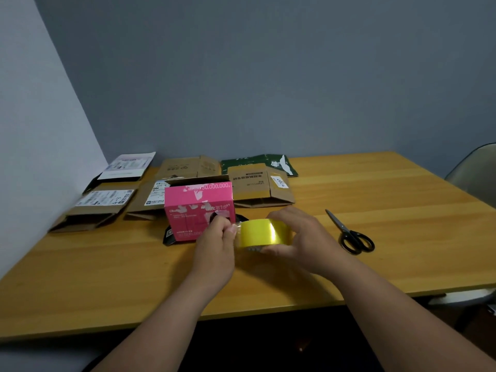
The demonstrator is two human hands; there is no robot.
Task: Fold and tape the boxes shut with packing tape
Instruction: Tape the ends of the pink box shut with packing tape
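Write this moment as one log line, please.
right hand holds tape roll | left hand pinches tape end | pink box untaped | scissors idle

Upright pink box [198, 208] just behind glossy yellow tape roll [261, 233], flattened brown boxes [252, 185] beyond

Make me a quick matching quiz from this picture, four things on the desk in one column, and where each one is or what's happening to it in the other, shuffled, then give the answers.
Things:
1. tape roll
2. scissors
3. pink box
4. green mailer

States:
A. flat at the back of the table
B. held in both hands
C. lying to the right of the hands
D. standing just behind the left hand

Pairs: 1-B, 2-C, 3-D, 4-A
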